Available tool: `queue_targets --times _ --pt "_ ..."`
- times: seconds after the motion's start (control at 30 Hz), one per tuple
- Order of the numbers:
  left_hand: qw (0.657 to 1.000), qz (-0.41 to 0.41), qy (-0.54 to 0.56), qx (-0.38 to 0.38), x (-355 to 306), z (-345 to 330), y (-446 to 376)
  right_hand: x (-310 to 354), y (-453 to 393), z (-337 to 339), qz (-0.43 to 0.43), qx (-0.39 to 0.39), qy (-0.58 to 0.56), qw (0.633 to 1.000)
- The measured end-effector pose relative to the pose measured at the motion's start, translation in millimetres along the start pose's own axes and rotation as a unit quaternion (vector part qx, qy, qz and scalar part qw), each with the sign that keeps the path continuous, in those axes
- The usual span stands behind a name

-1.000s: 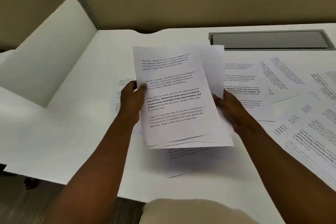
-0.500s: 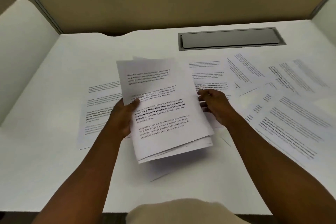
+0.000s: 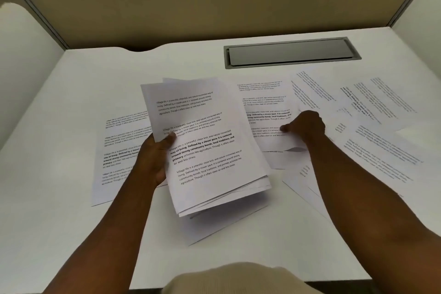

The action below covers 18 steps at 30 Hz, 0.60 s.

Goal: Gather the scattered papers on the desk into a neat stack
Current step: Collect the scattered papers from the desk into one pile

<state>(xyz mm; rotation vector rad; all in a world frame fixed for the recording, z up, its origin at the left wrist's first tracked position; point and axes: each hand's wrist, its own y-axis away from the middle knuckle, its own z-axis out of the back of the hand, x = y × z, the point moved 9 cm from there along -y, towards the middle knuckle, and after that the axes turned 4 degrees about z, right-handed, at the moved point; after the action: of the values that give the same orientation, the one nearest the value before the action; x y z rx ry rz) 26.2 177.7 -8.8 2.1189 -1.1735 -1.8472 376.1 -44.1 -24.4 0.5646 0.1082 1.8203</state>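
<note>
My left hand (image 3: 155, 157) holds a loose stack of printed papers (image 3: 207, 150) by its left edge, tilted above the white desk (image 3: 71, 234). My right hand (image 3: 304, 126) rests on a printed sheet (image 3: 265, 102) lying flat to the right of the stack, fingers pinching its lower right corner, which curls up. One sheet (image 3: 117, 150) lies flat left of my left hand. Another sheet (image 3: 214, 222) lies under the held stack. Several more sheets (image 3: 381, 126) are scattered over the right side of the desk, overlapping.
A grey cable hatch (image 3: 292, 52) is set into the desk at the back. A beige partition (image 3: 191, 7) stands behind the desk, with white side panels (image 3: 21, 55) left and right. My beige-clothed lap (image 3: 238, 279) shows at the bottom edge.
My right hand let go of the stack and moved right onto a flat sheet, pinching its corner. My left hand alone holds the stack, lowered slightly. The view shifted right.
</note>
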Motion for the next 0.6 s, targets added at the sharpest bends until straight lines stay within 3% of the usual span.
queue_targets --times 0.2,0.27,0.4,0.6 --pt "1.000 -0.016 -0.002 -0.005 -7.3 0.0 2.0 -2.1 -4.6 -0.9 -0.041 0.056 0.007 0.998" --pt "1.000 -0.016 0.001 -0.008 -7.5 1.4 1.2 -0.8 -2.4 2.3 -0.044 0.040 0.001 0.998" --pt "1.000 -0.012 0.007 -0.010 -7.1 4.3 -0.6 11.7 10.4 30.4 0.038 -0.106 -0.085 0.990" --pt "1.000 0.008 0.025 0.001 -0.4 15.0 -13.3 41.1 61.5 109.2 0.165 -0.302 -0.197 0.918"
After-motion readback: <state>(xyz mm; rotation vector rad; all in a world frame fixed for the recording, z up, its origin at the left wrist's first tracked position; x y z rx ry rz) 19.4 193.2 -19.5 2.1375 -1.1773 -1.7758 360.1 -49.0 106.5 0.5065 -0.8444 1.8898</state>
